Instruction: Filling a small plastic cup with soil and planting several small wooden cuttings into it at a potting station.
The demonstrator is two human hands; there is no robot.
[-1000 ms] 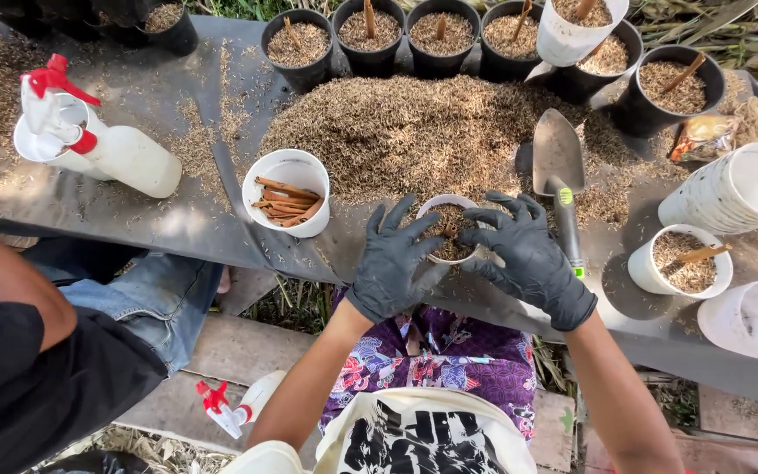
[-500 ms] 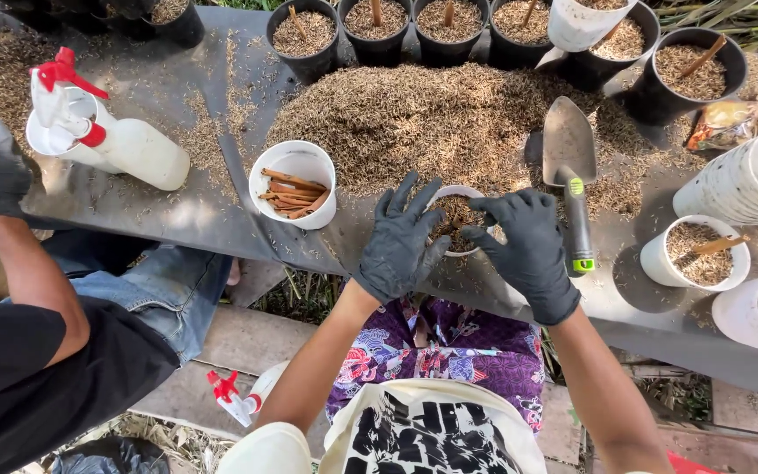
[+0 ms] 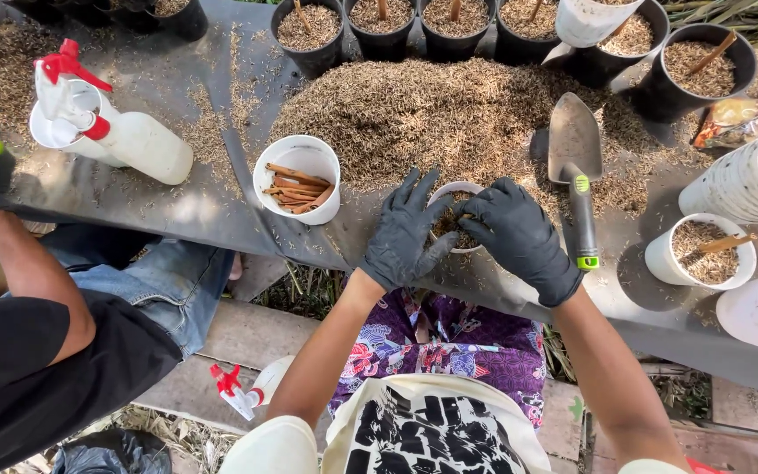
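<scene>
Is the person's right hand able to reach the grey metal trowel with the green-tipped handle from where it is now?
Probably yes. The right hand rests on the small white pot, and the grey metal trowel lies just beside it on the dark table. Nothing stands between them.
</scene>
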